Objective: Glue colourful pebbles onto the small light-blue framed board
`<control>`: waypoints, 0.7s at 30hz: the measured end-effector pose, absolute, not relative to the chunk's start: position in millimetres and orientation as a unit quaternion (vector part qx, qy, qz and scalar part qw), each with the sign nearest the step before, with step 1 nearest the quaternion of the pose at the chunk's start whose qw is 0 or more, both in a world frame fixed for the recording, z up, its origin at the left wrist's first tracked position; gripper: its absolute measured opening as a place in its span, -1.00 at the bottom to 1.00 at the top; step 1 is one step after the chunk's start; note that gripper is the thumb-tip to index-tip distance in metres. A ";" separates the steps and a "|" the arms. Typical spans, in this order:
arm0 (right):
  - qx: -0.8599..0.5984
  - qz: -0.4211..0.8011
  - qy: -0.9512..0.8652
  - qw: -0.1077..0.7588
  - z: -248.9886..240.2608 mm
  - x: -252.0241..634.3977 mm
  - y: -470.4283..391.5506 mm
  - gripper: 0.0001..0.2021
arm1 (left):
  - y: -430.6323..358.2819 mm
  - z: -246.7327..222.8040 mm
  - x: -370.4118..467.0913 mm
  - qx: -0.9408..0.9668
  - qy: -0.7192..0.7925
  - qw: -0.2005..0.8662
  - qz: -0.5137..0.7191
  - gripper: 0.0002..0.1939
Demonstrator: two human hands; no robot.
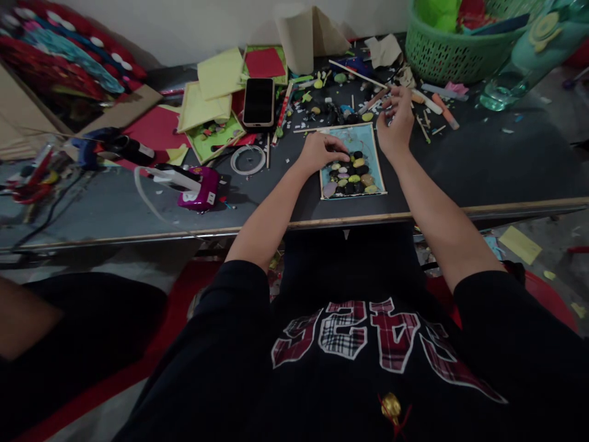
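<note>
A light blue panel (377,167) framed with thin sticks lies on the dark table near its front edge. Black, yellow, tan and pale purple pebbles (354,178) cover its lower part in rows. My left hand (322,151) rests over the panel's left side, its fingertips on the pebbles at the top of the rows; whether something is between them is hidden. Just beyond the panel's upper right corner, my right hand (396,123) is raised with its fingers loosely curled and apart, and I see nothing held in it.
Behind the panel lie scraps and loose pebbles (340,78), with a phone (258,103) and yellow cards (219,73) to the left. A purple adapter (200,189) sits near the front edge. Green basket (448,58) and clear bottle (519,70) stand at the back right.
</note>
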State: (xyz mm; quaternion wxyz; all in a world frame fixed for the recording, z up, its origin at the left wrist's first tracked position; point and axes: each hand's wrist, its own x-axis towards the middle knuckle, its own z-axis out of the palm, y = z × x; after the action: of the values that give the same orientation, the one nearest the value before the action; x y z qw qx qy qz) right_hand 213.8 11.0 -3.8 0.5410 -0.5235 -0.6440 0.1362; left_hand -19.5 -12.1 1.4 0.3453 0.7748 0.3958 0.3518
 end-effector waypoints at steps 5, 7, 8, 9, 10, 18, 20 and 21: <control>-0.506 0.120 -0.687 0.507 -5.5 218.1 15.0 -0.41 | -6.1 -2.8 -22.4 0.789 0.408 0.292 0.353 -0.78; -0.500 0.130 -0.694 0.501 -5.6 218.2 14.8 -0.44 | -6.7 -1.4 -24.3 0.794 0.406 0.283 0.352 -0.79; -0.501 0.139 -0.689 0.505 -5.5 218.0 14.3 -0.46 | -7.8 0.2 -25.5 0.798 0.401 0.284 0.349 -0.79; -0.503 0.146 -0.680 0.513 -5.5 217.6 13.9 -0.47 | -9.4 2.3 -26.7 0.804 0.394 0.287 0.341 -0.77; -0.506 0.148 -0.671 0.521 -5.7 217.2 13.6 -0.48 | -11.1 4.6 -27.9 0.809 0.388 0.289 0.332 -0.76; -0.504 0.061 -0.688 0.518 -14.9 219.6 23.6 -0.47 | -6.8 4.5 -27.6 0.832 0.371 0.245 0.331 -0.64; -0.511 0.052 -0.675 0.530 -16.0 219.2 24.8 -0.52 | -1.5 -0.8 -26.2 0.831 0.360 0.243 0.348 -0.65; -0.515 0.050 -0.667 0.536 -16.1 218.7 24.9 -0.53 | 0.6 -3.3 -25.9 0.828 0.358 0.246 0.354 -0.65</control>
State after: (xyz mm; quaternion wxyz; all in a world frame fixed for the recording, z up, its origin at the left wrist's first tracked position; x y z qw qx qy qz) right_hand 218.7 24.9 -16.1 0.5358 -0.5151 -0.6671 0.0500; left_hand -25.9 0.6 -3.3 0.2460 0.8282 0.3577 0.3545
